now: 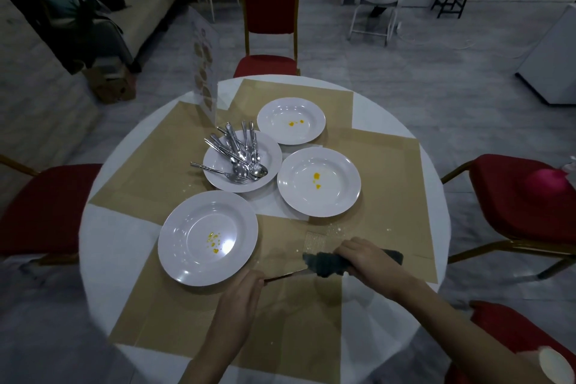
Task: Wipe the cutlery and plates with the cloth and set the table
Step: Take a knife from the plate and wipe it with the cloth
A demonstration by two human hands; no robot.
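My left hand [243, 293] grips one end of a piece of cutlery [285, 276], a thin handle that runs right into a dark grey cloth [330, 263]. My right hand [363, 256] holds that cloth wrapped round the cutlery's other end, which is hidden. Three white plates with yellow stains lie on the mats: near left [208, 237], right [318, 181], far [291, 121]. A fourth plate [268, 154] in the middle carries a pile of forks and spoons [241, 153].
The round white table [103, 246] is covered with tan placemats [162, 159]. A clear menu stand [204, 72] is upright at the back left. Red chairs stand at the far side [269, 9], left [46, 209] and right [523, 196].
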